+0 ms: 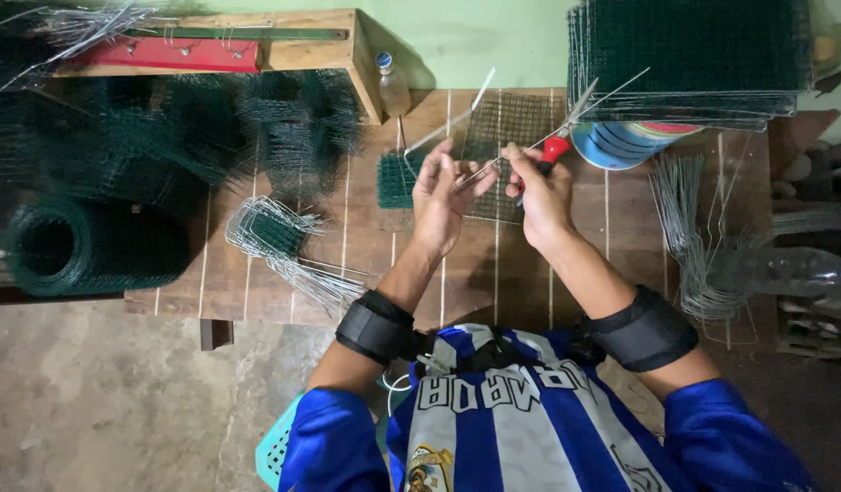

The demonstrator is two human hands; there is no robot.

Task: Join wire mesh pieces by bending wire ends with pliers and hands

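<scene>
Seen from the head camera, everything gathers around the wire mesh panel lying flat on the wooden table. Just over the panel's near left corner, the left hand pinches a bent wire piece whose long axis slants up and away to the right. Over the panel's near right edge, the right hand is clenched around red-handled pliers, their tip reaching across toward the wire; both hands sit about equally near it. Right of the panel stands a blue round tin under stacked green mesh; left of it lie loose wire hooks.
</scene>
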